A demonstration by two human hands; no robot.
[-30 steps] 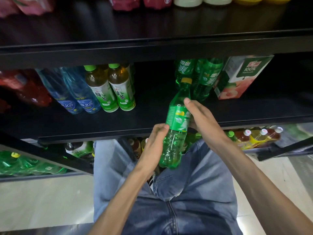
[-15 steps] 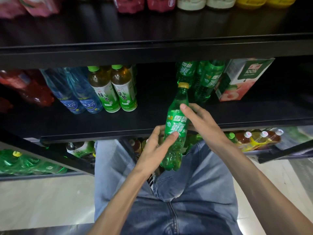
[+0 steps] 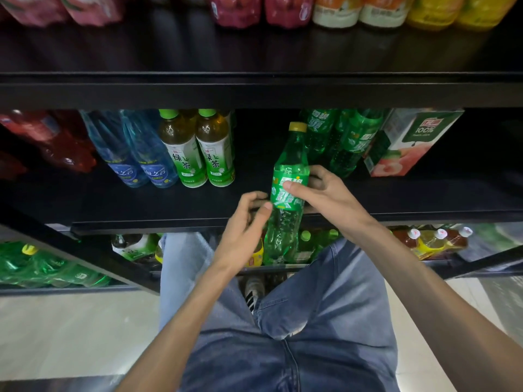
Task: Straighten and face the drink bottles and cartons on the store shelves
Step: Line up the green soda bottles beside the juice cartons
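Spanning the whole view, black store shelves (image 3: pixel 254 91) are seen from above in three tiers. On the top shelf, only the bottoms of pink, red, orange and yellow bottles (image 3: pixel 334 12) are visible. The middle shelf (image 3: pixel 169 205) carries, from the left, red bottles (image 3: pixel 56 148), two blue water bottles (image 3: pixel 135 157), two green tea bottles (image 3: pixel 198 154) with green caps, a cluster of green soda bottles (image 3: pixel 342 142) and a juice carton (image 3: pixel 407 142) printed with a peach and "100%", standing just beside the soda cluster. On the bottom shelf, green bottles (image 3: pixel 42 267) are seen at the left and amber bottles with white caps (image 3: pixel 435 239) at the right. Blue jeans (image 3: pixel 297 335) fill the lower centre of the view, above a pale floor (image 3: pixel 70 335).

In front of the middle shelf's edge, a green soda bottle with a yellow cap (image 3: pixel 287 193) is held roughly upright, its label turned towards the camera, its base hanging below the shelf lip. The label is gripped from the right by the right hand (image 3: pixel 325 193), with the thumb laid across the front and the fingers wrapped behind. The bottle's left side, just below the label, is touched by the thumb of the left hand (image 3: pixel 243 227), whose fingers are loosely curled beside the bottle; whether they actually clasp it cannot be told.
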